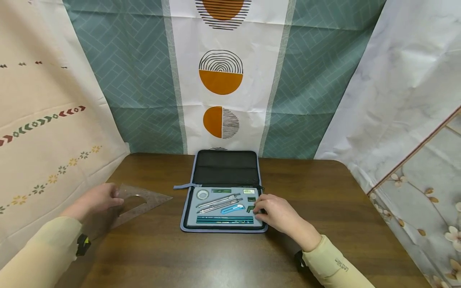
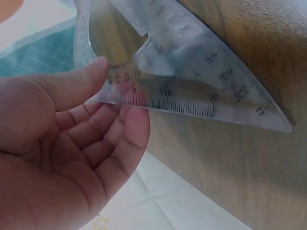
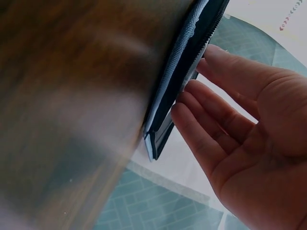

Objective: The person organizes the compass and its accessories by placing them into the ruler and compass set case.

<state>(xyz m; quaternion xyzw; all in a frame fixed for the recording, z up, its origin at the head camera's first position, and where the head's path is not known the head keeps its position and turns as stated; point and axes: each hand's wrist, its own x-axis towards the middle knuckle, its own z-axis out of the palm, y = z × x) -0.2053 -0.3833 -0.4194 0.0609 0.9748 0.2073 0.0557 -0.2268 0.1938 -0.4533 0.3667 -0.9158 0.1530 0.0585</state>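
Note:
A clear plastic set square (image 1: 153,200) with a cut-out is pinched at its edge between the thumb and fingers of my left hand (image 1: 95,200); printed scales show on it in the left wrist view. An open zip case (image 1: 226,170) lies flat at the middle of the table. My right hand (image 1: 277,212) reaches over the case's right side, its fingertips at a small dark green piece (image 1: 250,209). In the right wrist view the fingers (image 3: 216,110) extend to the case's edge (image 3: 175,76); the fingertips' contact is hidden.
The case's grey insert holds pencils (image 1: 225,219), a light blue cutter (image 1: 233,209), metal compasses (image 1: 217,200), a round white disc (image 1: 202,195) and a whitish eraser-like block (image 1: 248,191). A zip pull strap (image 1: 183,186) sticks out left. Patterned cloths hang around the brown table (image 1: 216,260).

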